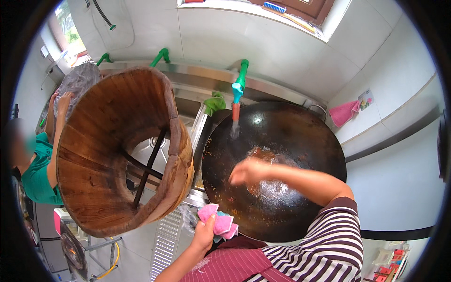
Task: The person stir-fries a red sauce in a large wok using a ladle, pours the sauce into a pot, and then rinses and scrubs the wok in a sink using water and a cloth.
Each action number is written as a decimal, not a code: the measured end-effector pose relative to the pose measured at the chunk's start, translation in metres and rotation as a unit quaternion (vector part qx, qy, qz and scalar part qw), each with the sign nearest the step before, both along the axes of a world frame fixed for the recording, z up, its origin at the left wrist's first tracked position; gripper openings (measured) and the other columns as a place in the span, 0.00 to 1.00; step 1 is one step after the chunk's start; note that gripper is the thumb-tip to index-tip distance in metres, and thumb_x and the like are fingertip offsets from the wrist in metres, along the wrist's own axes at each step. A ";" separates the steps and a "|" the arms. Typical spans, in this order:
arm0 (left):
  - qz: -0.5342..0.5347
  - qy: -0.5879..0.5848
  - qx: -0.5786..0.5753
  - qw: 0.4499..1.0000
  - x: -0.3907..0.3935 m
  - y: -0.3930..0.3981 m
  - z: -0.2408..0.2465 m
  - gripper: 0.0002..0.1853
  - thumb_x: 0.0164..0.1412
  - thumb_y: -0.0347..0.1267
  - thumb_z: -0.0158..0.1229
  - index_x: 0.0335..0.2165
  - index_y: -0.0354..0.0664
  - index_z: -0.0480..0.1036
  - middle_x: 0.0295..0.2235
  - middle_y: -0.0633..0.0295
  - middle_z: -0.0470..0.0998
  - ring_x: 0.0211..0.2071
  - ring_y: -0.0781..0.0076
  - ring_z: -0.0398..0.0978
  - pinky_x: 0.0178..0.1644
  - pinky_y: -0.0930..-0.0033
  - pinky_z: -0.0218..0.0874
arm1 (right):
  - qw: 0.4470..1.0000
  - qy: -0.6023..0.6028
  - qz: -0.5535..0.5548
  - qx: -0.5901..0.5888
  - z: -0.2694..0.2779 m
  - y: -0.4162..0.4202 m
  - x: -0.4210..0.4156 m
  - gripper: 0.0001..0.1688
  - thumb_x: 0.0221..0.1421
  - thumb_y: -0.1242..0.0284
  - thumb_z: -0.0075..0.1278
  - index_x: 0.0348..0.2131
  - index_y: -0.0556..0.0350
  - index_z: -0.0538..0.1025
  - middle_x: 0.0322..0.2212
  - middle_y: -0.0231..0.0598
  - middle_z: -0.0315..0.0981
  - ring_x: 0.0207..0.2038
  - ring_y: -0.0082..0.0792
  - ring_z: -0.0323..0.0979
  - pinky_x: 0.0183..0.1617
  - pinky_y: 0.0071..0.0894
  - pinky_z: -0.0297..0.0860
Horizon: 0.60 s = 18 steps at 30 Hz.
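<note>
My left hand (205,231) grips a bunch of pink and blue cloths (220,222) just off the near left rim of a large dark wok (299,130). Over the middle of the wok is my right hand (246,172), blurred, its fingers curled downward; whether it holds anything cannot be told. A little liquid lies in the wok's bottom beneath it, with food bits stuck to the left side. Water runs into the wok from a blue tap (237,90) with a red spout on a green pipe.
A large bottomless wooden barrel (95,148) with crossed bars stands left of the wok, over a steel sink (190,105). A green cloth (215,103) hangs at the sink's edge, a pink cloth (343,113) on the right wall. At far left, a person in green (40,169) handles clear plastic.
</note>
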<state>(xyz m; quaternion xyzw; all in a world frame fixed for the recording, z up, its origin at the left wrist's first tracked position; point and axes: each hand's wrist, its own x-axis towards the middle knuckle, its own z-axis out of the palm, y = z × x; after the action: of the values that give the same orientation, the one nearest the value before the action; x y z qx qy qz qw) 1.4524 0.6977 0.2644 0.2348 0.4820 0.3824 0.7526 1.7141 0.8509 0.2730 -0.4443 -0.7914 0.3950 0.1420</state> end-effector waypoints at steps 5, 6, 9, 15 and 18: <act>-0.028 0.004 -0.016 0.999 -0.002 0.003 0.002 0.14 0.62 0.30 0.43 0.46 0.37 0.62 0.37 0.62 0.71 0.40 0.75 0.69 0.47 0.71 0.60 | 0.879 -0.321 -0.328 0.130 -0.019 0.170 0.096 0.09 0.45 0.65 0.52 0.30 0.41 0.79 0.31 0.37 0.76 0.42 0.46 0.68 0.41 0.48 0.64; -0.032 0.021 -0.006 0.999 -0.002 -0.001 -0.005 0.15 0.62 0.31 0.43 0.47 0.37 0.62 0.37 0.62 0.71 0.40 0.75 0.69 0.47 0.71 0.60 | 0.873 -0.295 -0.361 0.139 -0.026 0.192 0.100 0.11 0.47 0.62 0.52 0.32 0.41 0.79 0.34 0.37 0.75 0.44 0.45 0.66 0.44 0.48 0.62; -0.066 0.111 0.037 0.991 -0.005 -0.001 -0.002 0.15 0.62 0.32 0.43 0.45 0.36 0.64 0.37 0.62 0.71 0.41 0.74 0.68 0.48 0.70 0.59 | 0.862 -0.372 -0.331 0.093 -0.041 0.235 0.077 0.16 0.49 0.59 0.50 0.36 0.46 0.78 0.41 0.38 0.73 0.49 0.44 0.63 0.50 0.47 0.58; -0.126 0.230 0.182 0.948 -0.009 0.005 0.006 0.14 0.62 0.32 0.43 0.43 0.34 0.66 0.37 0.59 0.70 0.42 0.72 0.66 0.48 0.68 0.57 | 0.853 -0.308 -0.421 -0.021 -0.085 0.276 0.056 0.26 0.47 0.57 0.48 0.45 0.48 0.73 0.48 0.40 0.68 0.56 0.43 0.57 0.55 0.50 0.51; -0.136 0.223 0.179 0.949 -0.011 0.009 0.007 0.15 0.62 0.31 0.43 0.45 0.34 0.65 0.40 0.58 0.70 0.45 0.71 0.65 0.50 0.69 0.55 | 0.838 -0.178 -0.512 0.067 -0.083 0.280 0.069 0.19 0.48 0.63 0.48 0.40 0.51 0.73 0.42 0.50 0.70 0.48 0.51 0.65 0.49 0.52 0.60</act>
<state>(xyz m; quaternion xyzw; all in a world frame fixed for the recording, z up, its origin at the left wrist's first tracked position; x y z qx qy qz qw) 1.4412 0.7072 0.2711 0.5080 0.5246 0.2945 0.6164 1.7831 1.1308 0.1904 -0.8380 -0.4876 0.1261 0.2103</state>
